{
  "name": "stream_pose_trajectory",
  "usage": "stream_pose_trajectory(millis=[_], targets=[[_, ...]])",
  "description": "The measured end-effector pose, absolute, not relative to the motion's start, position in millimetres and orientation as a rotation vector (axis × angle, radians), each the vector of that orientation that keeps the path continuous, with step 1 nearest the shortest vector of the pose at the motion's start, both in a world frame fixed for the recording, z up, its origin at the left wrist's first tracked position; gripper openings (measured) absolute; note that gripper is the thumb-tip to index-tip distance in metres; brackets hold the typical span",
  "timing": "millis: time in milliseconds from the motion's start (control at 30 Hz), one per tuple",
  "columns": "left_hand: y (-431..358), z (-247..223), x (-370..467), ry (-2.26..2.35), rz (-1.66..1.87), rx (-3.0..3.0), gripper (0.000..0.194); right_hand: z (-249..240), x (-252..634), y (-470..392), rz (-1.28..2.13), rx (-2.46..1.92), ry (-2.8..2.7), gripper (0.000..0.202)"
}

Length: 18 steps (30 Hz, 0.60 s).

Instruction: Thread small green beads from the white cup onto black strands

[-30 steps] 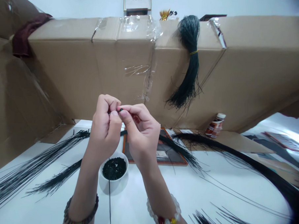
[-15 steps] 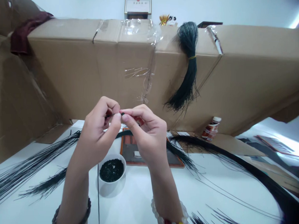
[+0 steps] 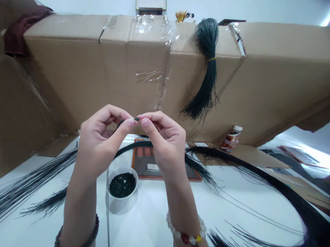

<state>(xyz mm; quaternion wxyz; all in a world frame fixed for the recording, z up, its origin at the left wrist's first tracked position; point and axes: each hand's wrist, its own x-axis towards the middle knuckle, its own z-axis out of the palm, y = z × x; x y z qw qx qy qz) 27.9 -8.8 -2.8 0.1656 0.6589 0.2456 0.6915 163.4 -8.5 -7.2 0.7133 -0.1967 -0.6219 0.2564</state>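
Both hands are raised above the table with their fingertips almost meeting. My left hand [image 3: 102,139] pinches a thin dark strand with small dark knots or beads on it. Thumb and forefinger of my right hand [image 3: 162,141] close on the tip of a tiny dark green piece [image 3: 137,119] at the strand's end, between the two hands. Its exact kind is too small to tell. Below them, a white bowl [image 3: 136,186] holds many small dark green bits [image 3: 122,184]. Behind the wrists, a bundle of dark strands [image 3: 133,145] arches across a framed tray [image 3: 176,174].
Loose dark strands [image 3: 34,179] spread over the left of the white table [image 3: 149,224]. A thick black bundle [image 3: 274,179] curves along the right. A tied bundle [image 3: 209,67] hangs over the cardboard wall [image 3: 115,70]. A brown bottle [image 3: 231,139] stands at the back right.
The hands have drawn slightly apart, the left one moving left, and more of the dark green piece shows between the fingertips. The whole view has shifted up a little.
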Motion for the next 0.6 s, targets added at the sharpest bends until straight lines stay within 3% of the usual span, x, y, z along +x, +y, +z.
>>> stream_pose_trajectory(millis=[600], targets=[[-2.8,-3.8,31.8,0.697,1.882,1.813,0.010,-11.3,161.3,-2.2,0.568,-0.466,-1.370,0.005]])
